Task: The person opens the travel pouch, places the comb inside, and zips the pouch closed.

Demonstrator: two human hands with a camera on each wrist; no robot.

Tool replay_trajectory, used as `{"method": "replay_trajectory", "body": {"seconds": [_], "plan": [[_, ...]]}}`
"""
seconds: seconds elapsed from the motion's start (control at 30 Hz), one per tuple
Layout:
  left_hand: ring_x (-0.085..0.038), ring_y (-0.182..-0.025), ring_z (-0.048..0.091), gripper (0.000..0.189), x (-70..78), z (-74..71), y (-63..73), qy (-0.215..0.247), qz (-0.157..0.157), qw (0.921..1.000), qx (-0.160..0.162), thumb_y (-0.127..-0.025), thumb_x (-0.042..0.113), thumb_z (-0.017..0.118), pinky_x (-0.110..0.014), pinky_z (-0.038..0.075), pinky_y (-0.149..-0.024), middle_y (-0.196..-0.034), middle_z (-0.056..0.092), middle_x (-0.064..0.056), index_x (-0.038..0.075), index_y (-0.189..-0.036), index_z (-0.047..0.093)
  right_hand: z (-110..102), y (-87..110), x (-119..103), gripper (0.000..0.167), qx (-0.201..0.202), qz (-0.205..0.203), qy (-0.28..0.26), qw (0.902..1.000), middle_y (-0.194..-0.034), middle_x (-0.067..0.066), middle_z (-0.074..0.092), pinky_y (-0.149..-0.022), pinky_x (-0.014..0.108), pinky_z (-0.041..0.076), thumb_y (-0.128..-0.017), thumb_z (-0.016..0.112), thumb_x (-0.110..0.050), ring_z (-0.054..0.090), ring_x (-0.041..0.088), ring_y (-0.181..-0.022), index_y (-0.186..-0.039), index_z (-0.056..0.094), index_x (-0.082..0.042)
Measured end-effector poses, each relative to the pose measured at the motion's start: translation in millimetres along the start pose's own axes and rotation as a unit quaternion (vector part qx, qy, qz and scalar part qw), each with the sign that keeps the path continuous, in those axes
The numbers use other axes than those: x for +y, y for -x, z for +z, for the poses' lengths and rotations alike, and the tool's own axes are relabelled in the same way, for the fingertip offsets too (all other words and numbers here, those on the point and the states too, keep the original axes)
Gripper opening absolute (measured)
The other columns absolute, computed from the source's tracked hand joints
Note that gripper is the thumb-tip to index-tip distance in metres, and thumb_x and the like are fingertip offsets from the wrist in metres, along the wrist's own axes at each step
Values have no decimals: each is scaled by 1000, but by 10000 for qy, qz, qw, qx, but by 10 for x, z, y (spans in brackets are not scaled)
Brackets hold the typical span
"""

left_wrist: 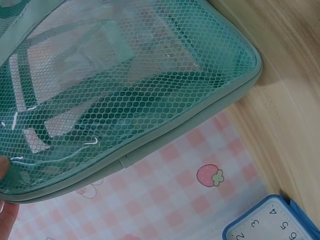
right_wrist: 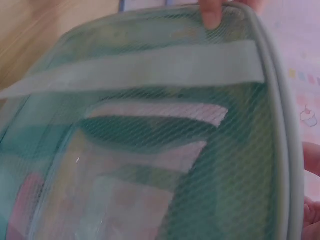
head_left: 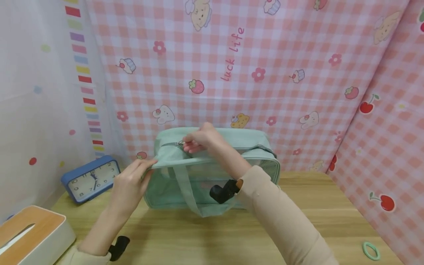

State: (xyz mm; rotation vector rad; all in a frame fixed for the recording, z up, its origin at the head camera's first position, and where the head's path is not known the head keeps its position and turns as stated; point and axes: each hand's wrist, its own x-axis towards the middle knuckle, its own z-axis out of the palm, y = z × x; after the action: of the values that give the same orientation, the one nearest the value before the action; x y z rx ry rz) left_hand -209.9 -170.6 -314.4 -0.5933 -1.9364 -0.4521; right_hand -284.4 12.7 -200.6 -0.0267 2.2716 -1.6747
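A mint-green mesh bag (head_left: 165, 187) stands on the table, its carrying strap (head_left: 185, 184) hanging down the front. My left hand (head_left: 130, 180) pinches the bag's top left corner; in the left wrist view only its fingertips (left_wrist: 4, 167) show at the edge. Across the bag's top, my right hand (head_left: 202, 138) pinches the pull of the zipper (head_left: 170, 144) near the left end. The zipper is partly open, with a gap towards the right. Through the mesh in the right wrist view, a pinkish item (right_wrist: 25, 200) shows dimly; its kind is unclear.
Left of the bag a blue clock (head_left: 91, 178) stands on the wooden table (head_left: 185, 239). A tissue box (head_left: 49, 235) with a wood-look lid sits at the front left. A green ring (head_left: 371, 251) lies at the front right. Pink checked cloth (head_left: 215, 99) hangs behind.
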Motion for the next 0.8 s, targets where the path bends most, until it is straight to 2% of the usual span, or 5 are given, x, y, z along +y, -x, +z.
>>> {"method": "replay_trajectory", "body": {"seconds": [0.1, 0.33, 0.47, 0.57, 0.8], "plan": [[-23, -65, 64, 31, -2, 0, -11, 12, -11, 10000, 6, -63, -10, 75, -29, 54, -52, -80, 66, -13, -2, -92, 68, -56, -2, 44, 27, -5, 49, 210, 9998, -60, 7, 63, -55, 24, 56, -84, 64, -4, 61, 11, -47, -106, 54, 8], [-22, -65, 64, 30, -4, -7, -11, -80, -11, 10000, 33, -64, -9, 75, -29, 54, -52, -79, 66, -12, -1, -92, 68, -155, 11, 72, 35, -174, 255, 118, 9995, -58, 8, 63, -50, 23, 55, -84, 62, 0, 61, 13, -46, -113, 47, 10], [-22, -65, 64, 30, 0, -13, -13, -93, -13, 10000, 24, -64, -9, 76, -30, 54, -53, -80, 66, -12, -1, -92, 68, -169, 43, -19, 23, -178, -45, 736, 9971, -61, 10, 64, -54, 25, 57, -84, 61, 0, 62, 13, -48, -103, 56, 11], [-23, -66, 64, 30, 1, -18, -17, -90, -20, 10000, 34, -64, -9, 75, -31, 54, -53, -80, 66, -13, -2, -92, 68, -155, 59, -106, 15, -88, -388, 1346, 9901, -68, 14, 68, -60, 28, 58, -83, 63, -2, 63, 14, -49, -93, 63, 10], [-24, -67, 64, 30, 15, -20, -2, -48, -37, 10000, -3, -63, -11, 75, -30, 55, -53, -80, 66, -14, -2, -91, 68, -146, 93, -184, 11, 54, -704, 1437, 9871, -81, 19, 70, -64, 28, 58, -78, 68, -1, 68, 18, -58, -84, 67, 8]]}}
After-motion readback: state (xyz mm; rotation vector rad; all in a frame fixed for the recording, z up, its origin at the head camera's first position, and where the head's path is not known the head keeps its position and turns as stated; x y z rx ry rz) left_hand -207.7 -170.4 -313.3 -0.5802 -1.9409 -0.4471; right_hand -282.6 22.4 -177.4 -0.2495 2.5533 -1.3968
